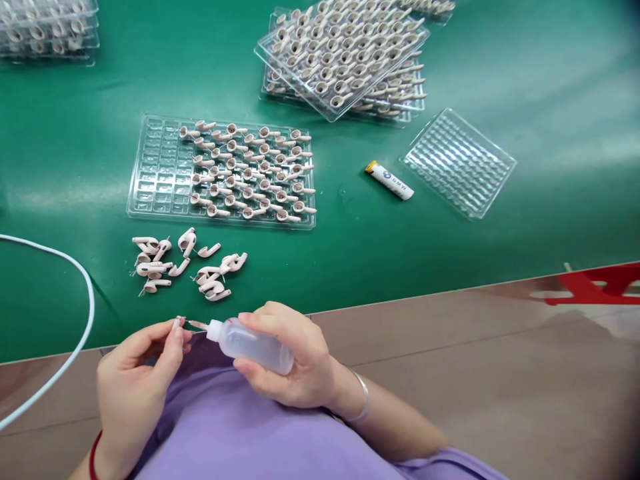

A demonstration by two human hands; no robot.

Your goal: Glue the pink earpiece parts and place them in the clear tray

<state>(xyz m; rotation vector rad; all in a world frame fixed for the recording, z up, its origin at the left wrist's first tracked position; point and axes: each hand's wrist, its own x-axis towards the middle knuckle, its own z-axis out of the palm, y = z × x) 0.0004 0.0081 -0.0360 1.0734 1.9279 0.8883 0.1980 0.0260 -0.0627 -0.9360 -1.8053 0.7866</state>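
Note:
Between the thumb and forefinger of my left hand (143,373) is a small pale earbud shell (179,323), mostly hidden by the fingers. My right hand (295,353) is wrapped round a clear squeeze bottle (255,345) with a white cap. The bottle lies nearly level, and its thin nozzle tip (197,325) points left, close to the shell; whether they touch I cannot tell. Just beyond my hands, several loose earbud shells (155,268) lie in a pile on the green table, some with fine wires sticking out.
A clear tray (163,167) holds rows of earbud shells, its left columns bare. Stacked filled trays (345,60) stand at the back, with more trays (50,30) at far left. A white tube (395,183) lies beside a bare tray (460,163). A white cable (89,293) curves at left.

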